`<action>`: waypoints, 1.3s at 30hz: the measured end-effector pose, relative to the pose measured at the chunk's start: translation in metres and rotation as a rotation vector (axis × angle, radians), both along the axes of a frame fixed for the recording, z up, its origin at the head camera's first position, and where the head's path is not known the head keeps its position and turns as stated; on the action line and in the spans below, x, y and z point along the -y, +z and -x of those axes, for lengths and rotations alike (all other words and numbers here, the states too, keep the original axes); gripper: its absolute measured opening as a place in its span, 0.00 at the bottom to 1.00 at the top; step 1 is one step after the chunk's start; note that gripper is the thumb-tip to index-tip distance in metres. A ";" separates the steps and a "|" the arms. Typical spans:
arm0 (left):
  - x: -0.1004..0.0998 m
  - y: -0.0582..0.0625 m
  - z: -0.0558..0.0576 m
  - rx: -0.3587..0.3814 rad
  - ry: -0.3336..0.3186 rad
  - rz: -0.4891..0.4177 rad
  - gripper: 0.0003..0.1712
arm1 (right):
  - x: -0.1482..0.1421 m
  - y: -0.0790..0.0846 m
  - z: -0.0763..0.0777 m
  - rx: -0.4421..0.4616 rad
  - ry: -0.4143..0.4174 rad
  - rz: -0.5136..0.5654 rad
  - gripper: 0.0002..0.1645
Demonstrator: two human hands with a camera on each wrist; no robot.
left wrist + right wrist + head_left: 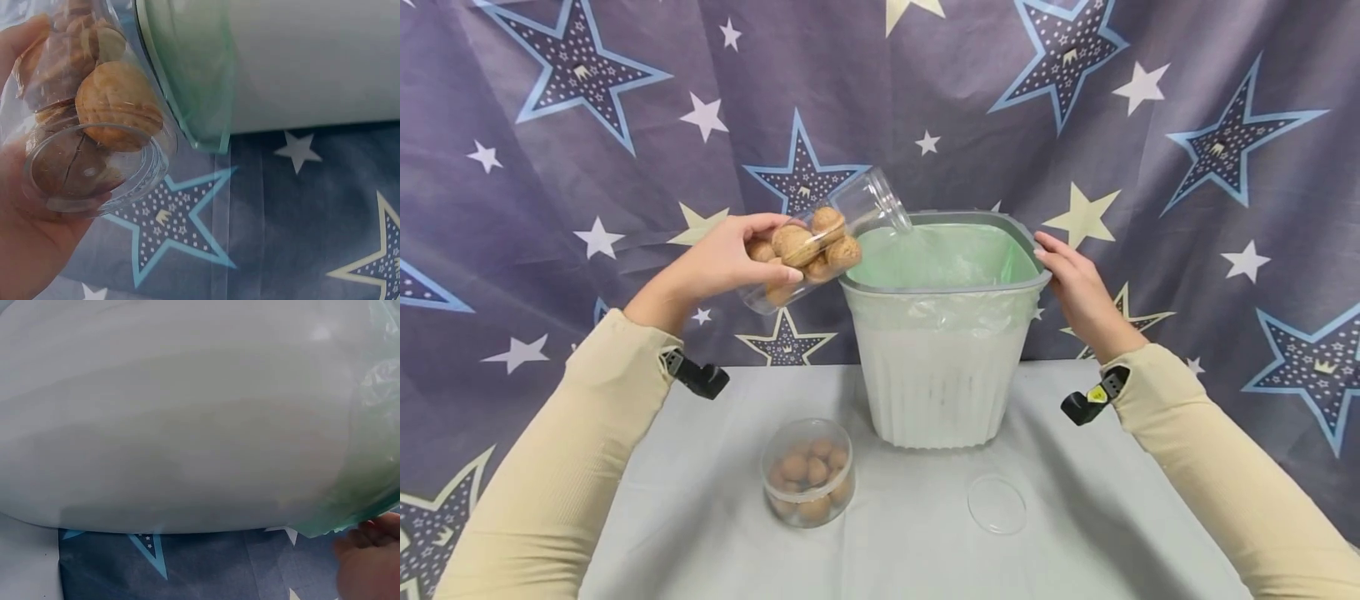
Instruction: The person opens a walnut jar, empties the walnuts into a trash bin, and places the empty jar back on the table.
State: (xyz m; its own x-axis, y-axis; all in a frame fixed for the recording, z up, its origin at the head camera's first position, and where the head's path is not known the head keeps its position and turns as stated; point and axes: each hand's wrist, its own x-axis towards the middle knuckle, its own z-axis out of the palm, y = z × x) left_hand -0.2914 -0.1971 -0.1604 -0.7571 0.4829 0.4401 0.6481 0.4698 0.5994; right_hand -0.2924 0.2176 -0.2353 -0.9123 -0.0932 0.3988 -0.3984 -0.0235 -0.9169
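Observation:
My left hand (718,258) grips a clear plastic jar (861,200) holding several walnuts (795,243). The jar is tilted, its mouth up and to the right beside the bin's left rim; the walnuts lie toward its base, which faces the camera in the left wrist view. At the right of the white trash bin (936,367), my right hand (1078,287) holds the grey rim (1041,279) with its fingers. A green translucent bag (940,254) lines the bin and folds over the rim. In the right wrist view the bin wall fills most of the picture.
A round clear container (808,475) with several walnuts stands on the grey-white tablecloth (917,542), in front of the bin to the left. A thin clear disc (997,505) lies flat to the right. Behind the bin hangs a star-patterned curtain (962,100).

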 end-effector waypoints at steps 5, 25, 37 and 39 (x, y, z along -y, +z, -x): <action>0.000 0.008 0.013 -0.042 0.047 0.052 0.32 | 0.001 0.001 -0.002 -0.008 -0.008 -0.036 0.36; -0.004 0.028 0.055 -0.045 0.108 0.248 0.38 | -0.003 0.011 -0.003 0.057 0.011 -0.232 0.43; -0.014 0.029 0.067 -0.093 0.133 0.340 0.36 | 0.002 0.010 -0.001 0.099 0.060 -0.097 0.44; -0.016 0.030 0.068 -0.101 0.138 0.350 0.37 | 0.003 0.010 -0.001 0.097 0.059 -0.094 0.44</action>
State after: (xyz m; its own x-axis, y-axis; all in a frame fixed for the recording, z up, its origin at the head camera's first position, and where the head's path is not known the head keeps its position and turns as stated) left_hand -0.3594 -0.1816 -0.1300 -0.7864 0.5140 0.3425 0.6124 0.7214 0.3234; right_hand -0.2911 0.2151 -0.2257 -0.9380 -0.1806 0.2958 -0.3081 0.0436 -0.9504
